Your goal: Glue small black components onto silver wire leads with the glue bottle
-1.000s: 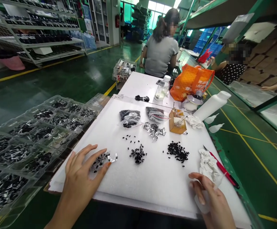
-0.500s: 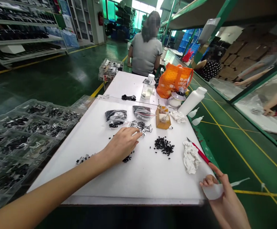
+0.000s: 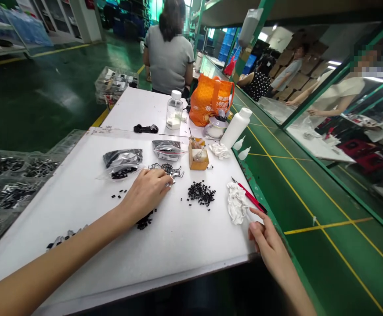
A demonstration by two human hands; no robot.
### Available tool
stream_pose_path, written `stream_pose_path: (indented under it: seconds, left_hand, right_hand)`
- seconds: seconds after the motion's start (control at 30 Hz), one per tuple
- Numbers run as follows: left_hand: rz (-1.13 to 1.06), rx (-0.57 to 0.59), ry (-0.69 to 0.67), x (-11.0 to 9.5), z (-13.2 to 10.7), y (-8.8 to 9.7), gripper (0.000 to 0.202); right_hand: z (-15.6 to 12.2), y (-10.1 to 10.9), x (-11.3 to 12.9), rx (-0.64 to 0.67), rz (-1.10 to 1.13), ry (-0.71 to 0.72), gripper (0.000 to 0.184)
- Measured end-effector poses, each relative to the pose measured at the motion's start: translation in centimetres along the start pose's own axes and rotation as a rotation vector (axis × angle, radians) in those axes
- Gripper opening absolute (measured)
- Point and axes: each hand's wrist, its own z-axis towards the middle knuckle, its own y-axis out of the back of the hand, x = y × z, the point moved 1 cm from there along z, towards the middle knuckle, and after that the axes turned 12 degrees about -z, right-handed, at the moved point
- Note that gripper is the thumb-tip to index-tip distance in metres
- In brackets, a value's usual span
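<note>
My left hand (image 3: 148, 189) reaches across the white table, fingers closed at the near edge of a pile of bent metal wire pieces (image 3: 175, 172). A silvery glint of a wire piece shows at its fingertips. Beneath that wrist lie small black caps (image 3: 144, 220), partly hidden. My right hand (image 3: 265, 232) is at the table's right edge beside a crumpled white tissue (image 3: 236, 202), index finger stretched out and the others curled. A pale translucent part of a dropper bottle (image 3: 243, 219) shows faintly at its fingers; most of it is hidden. A red-handled knife (image 3: 251, 197) lies beyond the tissue.
Another heap of black caps (image 3: 201, 193) lies mid-table. Behind are filled plastic bags (image 3: 123, 160), a small yellow box (image 3: 198, 161), a white bottle (image 3: 236, 127), a clear jar (image 3: 174, 112) and an orange bag (image 3: 209, 101). A green conveyor (image 3: 297, 193) runs along the right.
The view has swung right. My right hand has come up beside the tissue and turned, so the dropper bottle is now mostly hidden. My left hand stays by the wire pile.
</note>
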Motion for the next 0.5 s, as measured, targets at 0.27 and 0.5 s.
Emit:
stream_pose_path:
  seconds: [0.27, 0.5]
  left_hand:
    - [-0.035, 0.007, -0.088, 0.3, -0.4, -0.2, 0.03]
    - [-0.047, 0.009, -0.08, 0.4, -1.1, -0.5, 0.03]
  right_hand:
    - [1.1, 0.9, 0.2, 0.141, -0.3, -0.035, 0.063]
    - [1.8, 1.3, 0.6, 0.161, -0.518, -0.021, 0.049]
